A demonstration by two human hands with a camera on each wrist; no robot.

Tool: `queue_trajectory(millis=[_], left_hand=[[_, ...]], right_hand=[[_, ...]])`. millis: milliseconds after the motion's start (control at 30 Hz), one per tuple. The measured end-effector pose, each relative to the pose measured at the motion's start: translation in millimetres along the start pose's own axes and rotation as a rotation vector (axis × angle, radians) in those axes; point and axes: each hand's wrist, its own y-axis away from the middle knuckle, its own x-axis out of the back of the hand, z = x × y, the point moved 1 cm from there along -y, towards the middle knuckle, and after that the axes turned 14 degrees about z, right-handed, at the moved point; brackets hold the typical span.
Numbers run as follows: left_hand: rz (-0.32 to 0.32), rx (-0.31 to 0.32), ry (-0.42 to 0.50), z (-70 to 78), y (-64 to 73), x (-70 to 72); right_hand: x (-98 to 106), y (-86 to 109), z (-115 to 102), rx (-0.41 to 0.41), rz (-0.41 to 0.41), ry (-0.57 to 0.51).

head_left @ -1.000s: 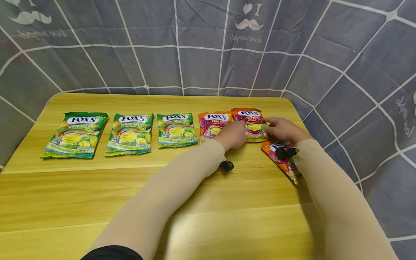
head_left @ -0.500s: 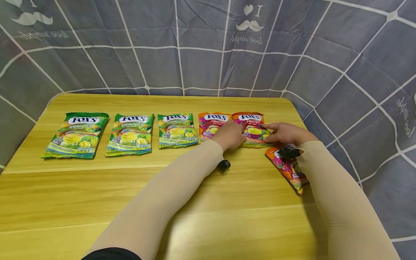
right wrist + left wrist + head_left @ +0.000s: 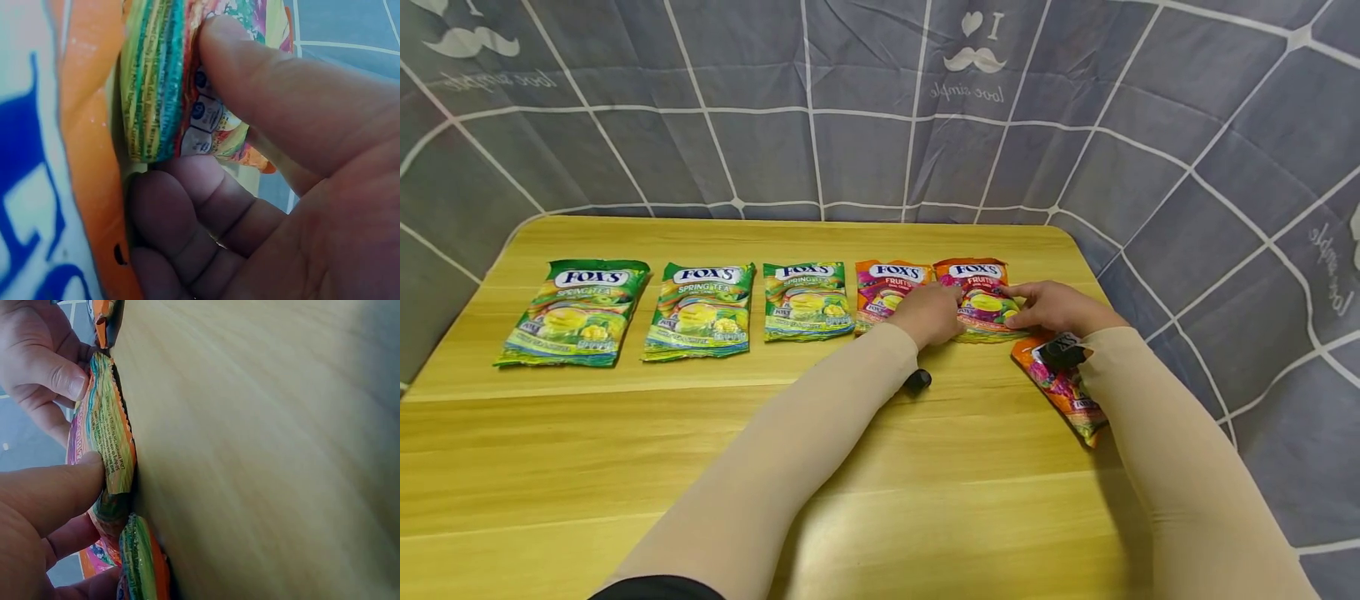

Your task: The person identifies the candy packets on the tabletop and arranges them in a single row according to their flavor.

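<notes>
An orange-and-purple Fox's Fruits candy bag (image 3: 979, 287) lies flat on the table between my hands. My left hand (image 3: 929, 314) holds its left side, the thumb pressing on the printed face in the left wrist view. On the opposite side, my right hand (image 3: 1060, 307) pinches the edge, its thumb on top and its other fingers curled against the side in the right wrist view. Left of it, partly covered by my left hand, lies another orange candy bag (image 3: 878, 287). A third orange candy bag (image 3: 1056, 385) rests askew below my right hand, partly hidden by that wrist.
Three green Fox's Spring Tea bags, the left one (image 3: 576, 312), the middle one (image 3: 700, 312) and the right one (image 3: 808, 302), lie in a row along the left. A grey checked curtain (image 3: 865, 158) hangs behind the wooden table (image 3: 925, 500).
The bag between my hands has slid slightly toward me, its top now about level with its left neighbour. The askew bag has shifted a little nearer and right. Both hands are almost still lately.
</notes>
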Motion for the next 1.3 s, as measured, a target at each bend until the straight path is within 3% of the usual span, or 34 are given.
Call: queue_trajectory(millis=[467, 667, 833, 967, 1133, 1300], left_hand=[[0.017, -0.003, 0.014, 3.8, -0.7, -1.8], [0.013, 0.016, 0.006, 7.0, -1.0, -1.9], [0.069, 0.001, 0.005, 27.0, 8.1, -6.4], [-0.003, -0.064, 0.062, 56.0, 21.3, -11.9], [-0.151, -0.112, 0.152, 82.2, 35.9, -23.8], [-0.209, -0.148, 0.176, 91.2, 40.9, -35.3]], right_hand=[[2.4, 2.6, 1.7, 0.035, -0.007, 0.024], [17.1, 12.0, 3.8, 0.046, -0.052, -0.008], [39.0, 23.8, 16.0, 0.057, -0.036, 0.138], [51.2, 30.3, 27.0, 0.018, -0.113, 0.255], [55.0, 33.5, 42.1, -0.086, -0.269, 0.159], [51.3, 39.2, 47.3, -0.123, -0.265, 0.125]])
